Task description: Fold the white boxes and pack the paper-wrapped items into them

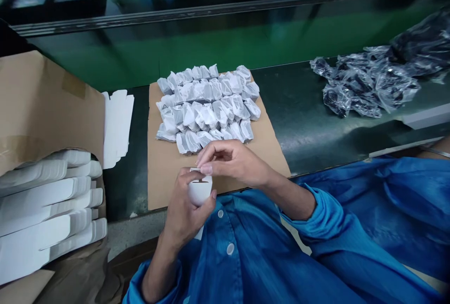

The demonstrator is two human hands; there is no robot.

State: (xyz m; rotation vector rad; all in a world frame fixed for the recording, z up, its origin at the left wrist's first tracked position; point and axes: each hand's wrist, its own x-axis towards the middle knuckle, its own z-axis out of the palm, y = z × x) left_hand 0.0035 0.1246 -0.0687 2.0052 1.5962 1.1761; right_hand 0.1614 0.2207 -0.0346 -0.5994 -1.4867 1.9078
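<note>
A small white carton [199, 193] is gripped in my left hand [186, 203], whose fingers and thumb wrap round its sides. One end of the carton faces up, with a dark slit showing between its flaps. At that upper end my right hand [232, 161] has its thumb and index finger pinched together on a flap. Just beyond my hands, several small items wrapped in white paper [207, 111] stand in packed rows on a brown cardboard sheet [158, 172]. My palms hide part of the carton.
At left, a brown cardboard box [45, 102] holds many flat white cartons [45, 201]. More flat cartons [117, 125] lie beside it on the dark green bench [291, 102]. Clear plastic bags with dark contents [369, 79] are piled at right. A green barrier [225, 43] runs behind.
</note>
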